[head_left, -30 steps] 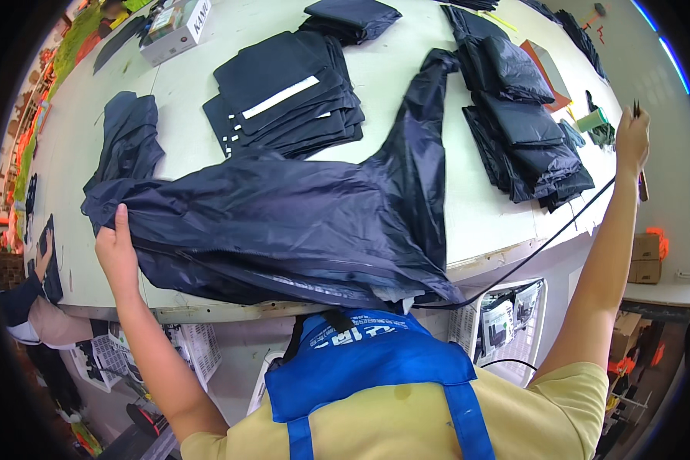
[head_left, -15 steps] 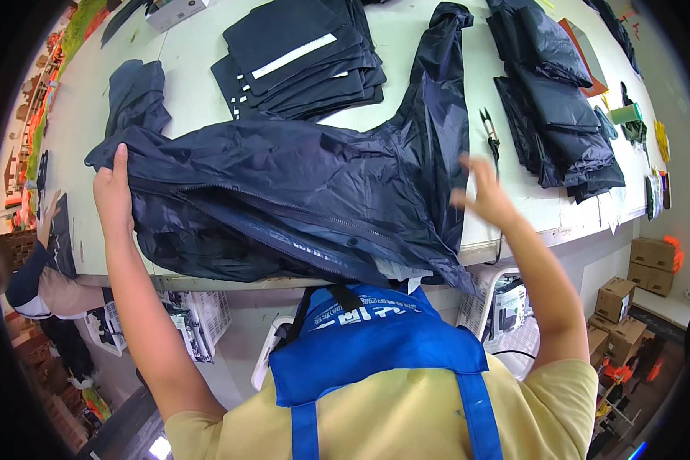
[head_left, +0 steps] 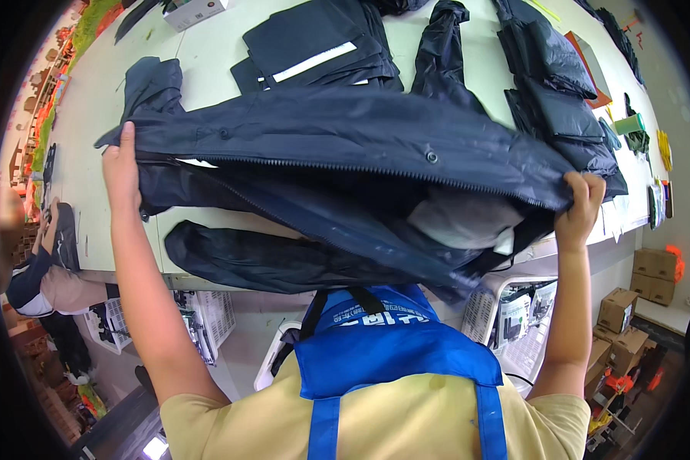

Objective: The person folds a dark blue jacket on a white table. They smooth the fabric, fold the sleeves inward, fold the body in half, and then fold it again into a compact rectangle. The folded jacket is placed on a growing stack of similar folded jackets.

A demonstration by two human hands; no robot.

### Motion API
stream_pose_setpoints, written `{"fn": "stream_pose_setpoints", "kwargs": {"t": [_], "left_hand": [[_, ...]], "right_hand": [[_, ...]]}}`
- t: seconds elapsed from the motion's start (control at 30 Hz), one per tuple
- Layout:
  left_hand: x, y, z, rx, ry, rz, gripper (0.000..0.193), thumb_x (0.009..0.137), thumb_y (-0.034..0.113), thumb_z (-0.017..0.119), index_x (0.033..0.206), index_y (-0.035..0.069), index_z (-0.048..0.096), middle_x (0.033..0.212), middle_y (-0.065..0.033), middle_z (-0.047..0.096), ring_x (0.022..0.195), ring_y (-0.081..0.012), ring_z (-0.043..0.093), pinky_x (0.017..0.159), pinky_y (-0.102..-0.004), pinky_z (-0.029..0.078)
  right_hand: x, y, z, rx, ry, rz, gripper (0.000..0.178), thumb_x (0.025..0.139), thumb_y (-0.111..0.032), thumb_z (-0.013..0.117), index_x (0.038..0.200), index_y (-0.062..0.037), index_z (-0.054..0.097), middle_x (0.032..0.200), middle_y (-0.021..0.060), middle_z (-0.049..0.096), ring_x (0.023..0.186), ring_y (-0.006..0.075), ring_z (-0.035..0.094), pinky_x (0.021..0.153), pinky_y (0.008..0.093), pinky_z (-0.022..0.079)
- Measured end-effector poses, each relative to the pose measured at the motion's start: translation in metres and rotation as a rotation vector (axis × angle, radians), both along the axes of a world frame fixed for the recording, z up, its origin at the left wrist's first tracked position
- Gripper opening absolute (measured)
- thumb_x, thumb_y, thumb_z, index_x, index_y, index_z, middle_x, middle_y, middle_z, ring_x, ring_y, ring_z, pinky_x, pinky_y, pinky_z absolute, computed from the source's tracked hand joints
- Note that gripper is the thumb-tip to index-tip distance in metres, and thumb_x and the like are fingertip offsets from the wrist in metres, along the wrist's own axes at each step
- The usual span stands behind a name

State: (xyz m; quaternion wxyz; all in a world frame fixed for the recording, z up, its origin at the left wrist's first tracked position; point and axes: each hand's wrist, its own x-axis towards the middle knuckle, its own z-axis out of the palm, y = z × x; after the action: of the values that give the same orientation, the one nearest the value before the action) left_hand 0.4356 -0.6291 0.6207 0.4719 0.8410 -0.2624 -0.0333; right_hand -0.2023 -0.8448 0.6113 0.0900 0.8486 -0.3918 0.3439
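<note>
Cloth stack [head_left: 303,42] partly behind dark jacket [head_left: 330,126]

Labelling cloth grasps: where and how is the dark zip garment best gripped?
Likely at the two ends of its upper zip edge, pinched from the near side of the table, one hand per end. That edge spans as one long band between the left hand and right hand; below it the dark zip garment gapes open.
</note>
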Motion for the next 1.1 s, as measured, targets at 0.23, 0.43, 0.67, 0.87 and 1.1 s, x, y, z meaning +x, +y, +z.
{"fn": "stream_pose_setpoints", "kwargs": {"t": [0.23, 0.43, 0.67, 0.87, 1.1], "left_hand": [[-0.054, 0.001, -0.005, 0.072, 0.059, -0.209, 0.052, 0.093, 0.043, 0.06, 0.085, -0.008, 0.064, 0.076, -0.0077, 0.063, 0.07, -0.0121, 0.053, 0.067, -0.0322, 0.046], [-0.11, -0.004, 0.024, 0.017, 0.119, -0.362, 0.046, 0.095, 0.039, 0.057, 0.101, -0.006, 0.063, 0.088, -0.0111, 0.067, 0.081, -0.0181, 0.059, 0.08, -0.0303, 0.046], [-0.116, -0.016, 0.048, 0.037, -0.403, -0.385, 0.05, 0.094, 0.042, 0.056, 0.09, -0.008, 0.06, 0.075, -0.0249, 0.059, 0.067, -0.0379, 0.057, 0.069, -0.0385, 0.047], [-0.077, -0.035, 0.086, -0.156, 0.031, -0.18, 0.046, 0.092, 0.044, 0.062, 0.068, 0.004, 0.06, 0.066, 0.004, 0.053, 0.062, -0.0057, 0.042, 0.056, -0.0277, 0.039], [-0.008, -0.029, 0.085, -0.102, 0.333, -0.294, 0.041, 0.098, 0.033, 0.053, 0.112, -0.005, 0.06, 0.106, -0.0103, 0.067, 0.09, -0.0161, 0.065, 0.083, -0.0321, 0.05]], "right_hand": [[0.078, -0.001, -0.013, 0.548, 0.365, 0.187, 0.046, 0.073, -0.012, 0.074, 0.116, -0.0061, 0.059, 0.113, 0.0146, 0.06, 0.11, 0.0338, 0.055, 0.093, 0.041, 0.044], [0.274, 0.09, -0.018, 1.168, -0.159, 0.811, 0.029, 0.088, -0.023, 0.065, 0.105, -0.0006, 0.066, 0.097, 0.0162, 0.067, 0.088, 0.0256, 0.065, 0.077, 0.0342, 0.051], [0.33, 0.092, -0.005, 1.374, -0.267, 0.659, 0.025, 0.091, -0.024, 0.063, 0.081, -0.0007, 0.06, 0.069, 0.0036, 0.056, 0.066, 0.011, 0.052, 0.062, 0.0283, 0.044], [0.211, 0.051, -0.047, 1.07, -0.082, 0.34, 0.026, 0.089, -0.023, 0.056, 0.083, 0.0027, 0.057, 0.086, 0.0237, 0.059, 0.085, 0.0406, 0.058, 0.077, 0.0452, 0.046], [0.015, 0.011, -0.078, 1.19, -0.026, -0.21, 0.024, 0.083, -0.018, 0.057, 0.073, 0.0041, 0.056, 0.073, 0.0168, 0.054, 0.07, 0.028, 0.054, 0.068, 0.0384, 0.044]]}}
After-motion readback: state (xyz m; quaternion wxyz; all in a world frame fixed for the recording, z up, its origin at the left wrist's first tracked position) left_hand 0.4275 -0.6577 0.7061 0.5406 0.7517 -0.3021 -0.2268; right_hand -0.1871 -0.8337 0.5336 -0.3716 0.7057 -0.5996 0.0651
